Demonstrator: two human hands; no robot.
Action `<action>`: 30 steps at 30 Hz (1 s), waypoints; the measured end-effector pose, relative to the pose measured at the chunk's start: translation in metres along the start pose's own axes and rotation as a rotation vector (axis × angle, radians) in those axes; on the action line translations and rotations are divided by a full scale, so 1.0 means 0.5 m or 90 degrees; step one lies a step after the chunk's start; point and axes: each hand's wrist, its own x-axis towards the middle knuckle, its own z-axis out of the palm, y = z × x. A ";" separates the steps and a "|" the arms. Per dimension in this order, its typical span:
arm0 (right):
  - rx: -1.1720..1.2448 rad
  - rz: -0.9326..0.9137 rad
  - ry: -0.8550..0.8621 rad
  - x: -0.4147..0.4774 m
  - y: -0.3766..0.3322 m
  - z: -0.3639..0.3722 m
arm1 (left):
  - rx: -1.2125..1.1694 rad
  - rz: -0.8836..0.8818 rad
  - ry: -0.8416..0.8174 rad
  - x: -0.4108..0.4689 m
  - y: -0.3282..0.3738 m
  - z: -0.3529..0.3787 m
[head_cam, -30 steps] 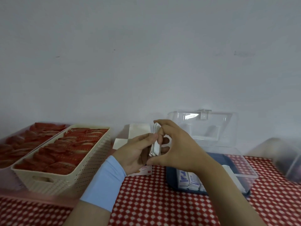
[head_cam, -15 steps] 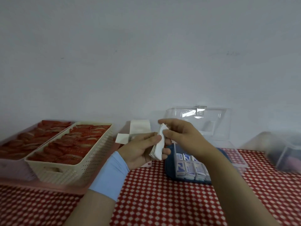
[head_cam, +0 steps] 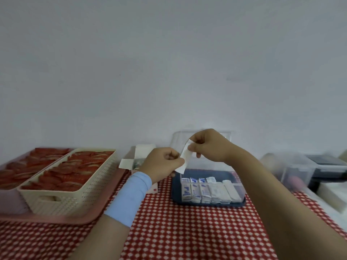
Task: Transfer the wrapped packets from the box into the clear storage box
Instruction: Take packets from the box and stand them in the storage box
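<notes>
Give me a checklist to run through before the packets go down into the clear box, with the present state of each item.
1. Packets held: ok. Left hand and right hand both pinch the white packets.
2. Packets above the clear box: ok, they hang over its near left end.
3. Lid open: ok, it stands up behind the hands.
4. Free space inside: ok. Packets already stand in a row along the front wall; the space behind looks free.
5. Packet count in the hands: cannot tell, they overlap.
6. Cardboard box emptied: cannot tell, the left hand hides most of it.
</notes>
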 end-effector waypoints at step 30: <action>-0.385 0.175 -0.228 0.040 0.226 -0.049 | 0.527 0.063 -0.473 0.112 -0.013 0.214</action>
